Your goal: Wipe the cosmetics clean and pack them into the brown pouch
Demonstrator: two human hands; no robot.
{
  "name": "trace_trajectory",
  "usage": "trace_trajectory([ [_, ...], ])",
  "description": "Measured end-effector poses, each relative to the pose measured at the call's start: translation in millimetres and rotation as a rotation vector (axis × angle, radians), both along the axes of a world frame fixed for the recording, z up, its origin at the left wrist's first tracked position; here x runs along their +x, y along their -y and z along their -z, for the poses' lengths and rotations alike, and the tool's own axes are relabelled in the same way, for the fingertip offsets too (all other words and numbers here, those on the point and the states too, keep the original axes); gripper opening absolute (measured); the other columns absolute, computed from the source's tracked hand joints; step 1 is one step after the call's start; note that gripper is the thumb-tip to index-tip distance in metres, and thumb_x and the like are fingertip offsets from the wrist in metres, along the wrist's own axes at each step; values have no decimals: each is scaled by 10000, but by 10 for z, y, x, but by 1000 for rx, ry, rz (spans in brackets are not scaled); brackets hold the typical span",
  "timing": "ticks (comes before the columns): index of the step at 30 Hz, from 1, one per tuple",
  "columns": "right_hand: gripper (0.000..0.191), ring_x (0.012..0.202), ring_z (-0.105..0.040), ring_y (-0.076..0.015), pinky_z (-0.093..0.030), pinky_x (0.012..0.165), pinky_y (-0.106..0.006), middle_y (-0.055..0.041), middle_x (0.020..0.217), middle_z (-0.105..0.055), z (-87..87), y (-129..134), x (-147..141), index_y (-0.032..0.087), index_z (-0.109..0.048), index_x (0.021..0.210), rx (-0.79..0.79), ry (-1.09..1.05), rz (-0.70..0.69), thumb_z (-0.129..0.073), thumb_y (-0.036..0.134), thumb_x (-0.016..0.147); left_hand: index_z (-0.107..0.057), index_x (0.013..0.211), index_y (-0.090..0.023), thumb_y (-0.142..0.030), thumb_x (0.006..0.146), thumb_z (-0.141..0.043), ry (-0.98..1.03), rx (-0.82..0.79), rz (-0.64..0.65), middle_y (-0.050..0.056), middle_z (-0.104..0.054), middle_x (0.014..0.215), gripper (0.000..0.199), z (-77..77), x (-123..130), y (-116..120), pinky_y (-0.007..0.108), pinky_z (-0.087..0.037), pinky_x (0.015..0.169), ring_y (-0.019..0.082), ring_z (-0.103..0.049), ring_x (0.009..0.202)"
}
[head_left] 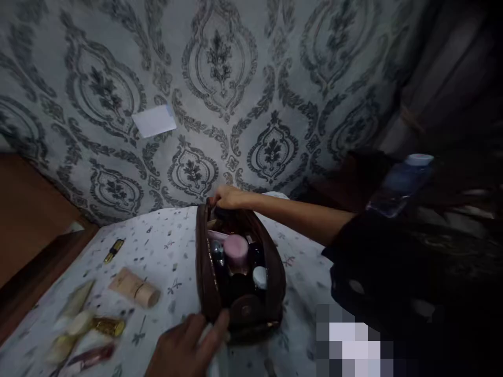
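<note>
A brown cosmetics bag (277, 262) stands unzipped on the patterned cloth. Inside it are a pink-capped container (236, 248), a white-capped bottle (260, 277) and other dark items that are hard to make out. My right hand (230, 198) reaches across to the bag's far end, its fingers closed on the rim there. By the near left corner is my left hand (188, 345), fingers curled, the thumb side against the bag. Something pale (216, 351) shows under these fingers, mostly hidden.
On the cloth (157, 251) to the left lie a beige tube (134, 287), a small black-and-gold item (113, 251) and several blurred cosmetics. Patterned wallpaper (220, 63) with a white switch plate (155, 121) rises behind. A clear bottle (403, 183) is at the right, beyond my sleeve.
</note>
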State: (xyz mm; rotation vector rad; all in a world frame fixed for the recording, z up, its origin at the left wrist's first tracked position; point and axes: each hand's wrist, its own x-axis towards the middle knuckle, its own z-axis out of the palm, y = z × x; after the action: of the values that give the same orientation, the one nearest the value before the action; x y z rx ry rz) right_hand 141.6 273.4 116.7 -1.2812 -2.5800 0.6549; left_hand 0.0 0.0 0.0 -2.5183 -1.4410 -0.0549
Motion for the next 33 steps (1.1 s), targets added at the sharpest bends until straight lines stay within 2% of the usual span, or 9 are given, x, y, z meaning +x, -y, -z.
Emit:
trace_trajectory([
  [7, 277, 845, -673, -164, -462, 650, -183, -51, 920, -764, -6, -70, -8, 128, -778, 956, 62, -47, 87, -615, 61, 742, -183, 1526, -293, 16, 602, -460, 149, 86, 0, 36, -644, 911, 1013, 76, -23, 25, 270, -522, 545, 198, -623, 670],
  [10, 340, 903, -666, -165, -477, 715, -200, -68, 1026, -749, 10, -56, 37, 122, -740, 1083, 110, -101, 117, -574, 90, 788, -214, 1497, -260, 25, 568, -437, 241, 78, 0, 42, -636, 920, 997, 1, -43, 132, 279, -528, 571, 206, -635, 735],
  [13, 305, 817, -661, -159, -481, 693, -226, -45, 891, -751, 23, 60, 114, 135, -758, 1017, 204, -270, 96, -540, 128, 804, -269, 1428, -223, 46, 576, -416, 255, -5, -26, 48, -646, 978, 905, -109, -103, 244, 285, -538, 644, 205, -652, 853],
  [19, 252, 715, -633, -137, -479, 683, -259, -74, 840, -743, -96, 637, 272, 103, -743, 978, 158, -476, -51, -533, 163, 851, -398, 1287, -181, 40, 674, -442, 113, -127, -170, 74, -637, 1026, 653, -43, -423, 363, 310, -526, 637, 230, -639, 906],
  [22, 222, 641, -606, -132, -480, 671, -288, -57, 834, -737, -157, 980, 293, 149, -740, 975, 211, -447, -77, -553, 171, 858, -441, 1250, -179, 17, 727, -459, 81, -138, -238, 85, -637, 1052, 559, -8, -605, 414, 318, -520, 657, 236, -629, 922],
  [25, 204, 808, -670, -189, -511, 747, -334, -67, 965, -737, -151, 1299, 251, 193, -727, 953, 364, -492, -193, -550, 164, 856, -491, 1212, -172, -35, 790, -468, 101, -132, -302, 96, -640, 1043, 444, -23, -755, 483, 337, -516, 691, 247, -627, 929],
  [27, 209, 937, -680, -215, -529, 802, -347, -75, 1034, -729, -108, 1514, 196, 200, -710, 966, 457, -530, -328, -529, 156, 872, -520, 1198, -165, -61, 815, -462, 136, -117, -348, 98, -646, 1015, 402, -28, -853, 533, 340, -508, 686, 248, -633, 902],
  [30, 209, 987, -677, -206, -546, 843, -336, -83, 1053, -716, 21, 1828, 80, 198, -693, 992, 509, -539, -504, -513, 146, 900, -542, 1205, -177, -84, 806, -474, 272, -61, -432, 92, -661, 1051, 415, -31, -1066, 577, 324, -503, 721, 234, -642, 910],
  [33, 223, 1022, -666, -195, -548, 864, -324, -95, 1107, -691, 222, 2082, -78, 195, -691, 1002, 424, -511, -594, -502, 124, 907, -539, 1229, -200, -109, 800, -479, 429, 18, -686, 68, -677, 1106, 443, -104, -1432, 539, 308, -495, 828, 217, -644, 988],
])
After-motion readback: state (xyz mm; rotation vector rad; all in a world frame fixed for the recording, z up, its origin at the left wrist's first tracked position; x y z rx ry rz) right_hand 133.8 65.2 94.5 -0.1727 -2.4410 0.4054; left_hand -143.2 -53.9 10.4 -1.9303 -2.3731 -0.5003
